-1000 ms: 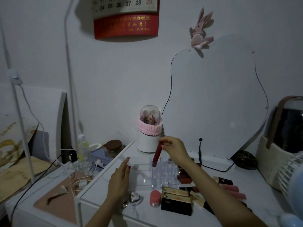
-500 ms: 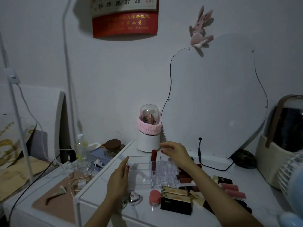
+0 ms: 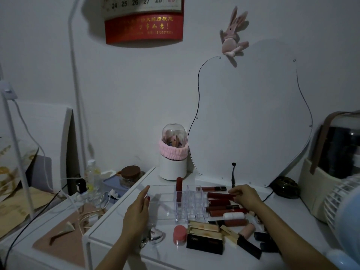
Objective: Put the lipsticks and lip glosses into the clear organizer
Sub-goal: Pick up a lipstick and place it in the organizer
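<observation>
The clear organizer (image 3: 192, 206) stands on the white table (image 3: 303, 227). One dark red lip gloss (image 3: 179, 190) stands upright in its back left slot. My left hand (image 3: 137, 213) rests flat against the organizer's left end, fingers straight. Several red lip glosses lie in a row to the right of the organizer, and my right hand (image 3: 246, 197) pinches the end of one dark red tube (image 3: 219, 195) there. More lipsticks lie in front: gold ones (image 3: 204, 227), black ones (image 3: 263, 239), a pink one (image 3: 247, 230).
A black box (image 3: 204, 245) and a pink round pot (image 3: 179, 234) sit at the front. A white canister with a pink band (image 3: 173, 158) and a curved mirror (image 3: 251, 117) stand behind. A fan (image 3: 342, 203) is at the right; bottles and cables crowd the left.
My right hand lowered the red lip gloss into the organizer's back left slot, let go, and moved right to the row of lying tubes. My left hand stayed at the organizer.
</observation>
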